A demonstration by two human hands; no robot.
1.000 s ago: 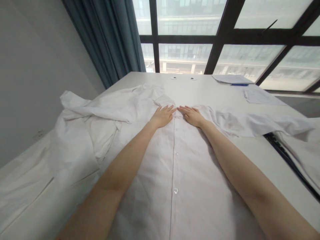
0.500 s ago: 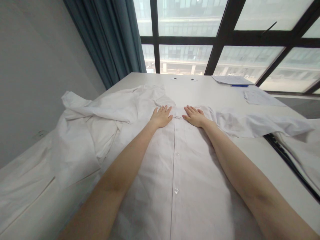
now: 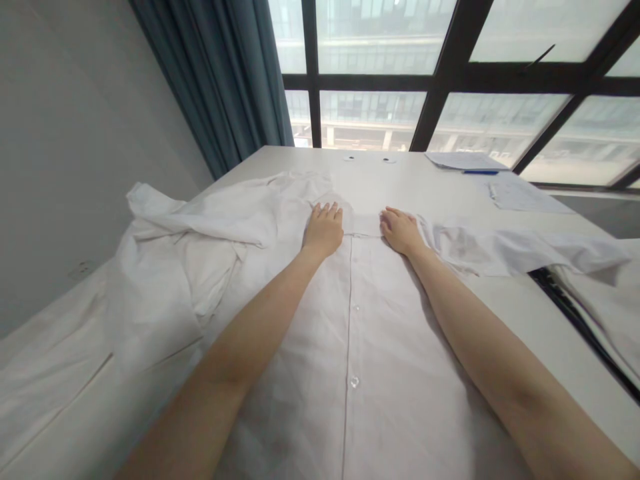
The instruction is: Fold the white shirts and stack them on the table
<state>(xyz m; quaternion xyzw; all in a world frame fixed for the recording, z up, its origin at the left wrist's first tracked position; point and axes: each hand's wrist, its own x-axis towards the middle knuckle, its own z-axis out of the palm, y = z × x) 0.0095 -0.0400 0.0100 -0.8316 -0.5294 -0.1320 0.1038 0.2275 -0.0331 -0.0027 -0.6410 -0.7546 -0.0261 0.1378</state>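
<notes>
A white button-up shirt [image 3: 400,347] lies front up, its button placket running toward me down the middle. My left hand [image 3: 325,228] rests palm down near the collar on the left, fingers stretched forward over the cloth. Across the collar, my right hand [image 3: 401,230] has its fingers bent in on the cloth at the shoulder. The left sleeve [image 3: 215,220] lies rumpled with folded cloth at the left. Out to the right stretches the other sleeve [image 3: 520,250].
The white table [image 3: 410,183] extends beyond the collar toward the window. Papers [image 3: 465,161] and a blue pen [image 3: 480,173] lie at the back right. More white cloth [image 3: 605,307] is at the right edge, beside a dark strip. A blue curtain [image 3: 235,80] hangs at the back left.
Both hands lay flat with fingers spread. My left hand has arched and its fingers have come closer together; my right hand has shifted slightly right and curled its fingers.
</notes>
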